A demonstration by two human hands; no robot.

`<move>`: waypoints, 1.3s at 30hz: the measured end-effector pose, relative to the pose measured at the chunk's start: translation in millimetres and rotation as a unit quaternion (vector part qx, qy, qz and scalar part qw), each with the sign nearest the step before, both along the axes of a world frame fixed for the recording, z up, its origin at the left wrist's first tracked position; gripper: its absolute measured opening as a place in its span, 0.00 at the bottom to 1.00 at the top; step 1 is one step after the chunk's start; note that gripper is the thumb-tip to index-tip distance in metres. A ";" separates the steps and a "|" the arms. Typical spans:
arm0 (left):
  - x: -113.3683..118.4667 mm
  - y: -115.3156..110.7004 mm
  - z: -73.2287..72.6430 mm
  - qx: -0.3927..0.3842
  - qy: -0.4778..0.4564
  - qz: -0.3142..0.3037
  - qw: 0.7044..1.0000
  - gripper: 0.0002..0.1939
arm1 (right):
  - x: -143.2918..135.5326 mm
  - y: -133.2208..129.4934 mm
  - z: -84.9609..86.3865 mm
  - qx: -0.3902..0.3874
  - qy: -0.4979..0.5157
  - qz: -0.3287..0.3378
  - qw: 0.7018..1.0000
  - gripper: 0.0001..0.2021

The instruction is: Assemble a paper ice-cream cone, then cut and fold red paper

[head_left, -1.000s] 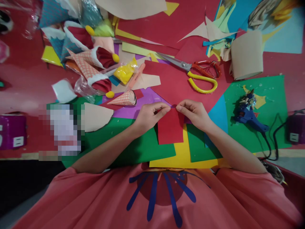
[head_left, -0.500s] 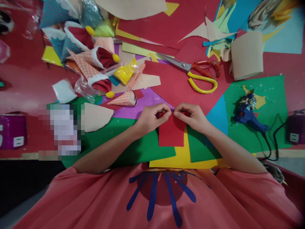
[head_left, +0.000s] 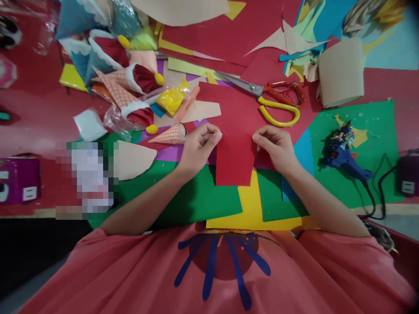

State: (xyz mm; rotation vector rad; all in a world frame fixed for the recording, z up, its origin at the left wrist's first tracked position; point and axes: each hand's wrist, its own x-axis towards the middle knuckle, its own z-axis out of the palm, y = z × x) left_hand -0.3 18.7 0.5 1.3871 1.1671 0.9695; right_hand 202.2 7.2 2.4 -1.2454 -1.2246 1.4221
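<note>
Red table: green sheets, yellow sheet and white packet on it, left of center for the packet. Purple box at the left end, second purple box at the right. Green sheet under the glue gun lies at right.

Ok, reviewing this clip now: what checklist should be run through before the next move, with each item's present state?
1. Left hand pinching the red piece at its upper left corner: ok.
2. Right hand pinching its upper right corner: ok.
3. Scissors away from both hands: ok, lying beyond them.
4. Small checkered cone well away from the left hand: not ok, its wide end is right beside it.
5. Blue glue gun away from the right hand: ok.
6. Glue gun hot: cannot tell.
</note>
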 end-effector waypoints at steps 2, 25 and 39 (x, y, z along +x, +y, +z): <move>-0.6 1.3 -1.9 0.002 -0.009 0.002 1.000 0.22 | 0.8 0.8 0.9 0.003 -0.008 -0.006 1.000 0.13; -1.9 -2.7 -2.5 -0.013 -0.013 0.032 0.999 0.21 | 4.3 -10.1 -2.1 0.321 -0.285 0.140 0.892 0.19; -2.2 -4.3 -7.6 0.026 0.013 0.012 1.000 0.14 | 1.5 -12.8 -1.5 0.230 -0.259 0.066 0.936 0.10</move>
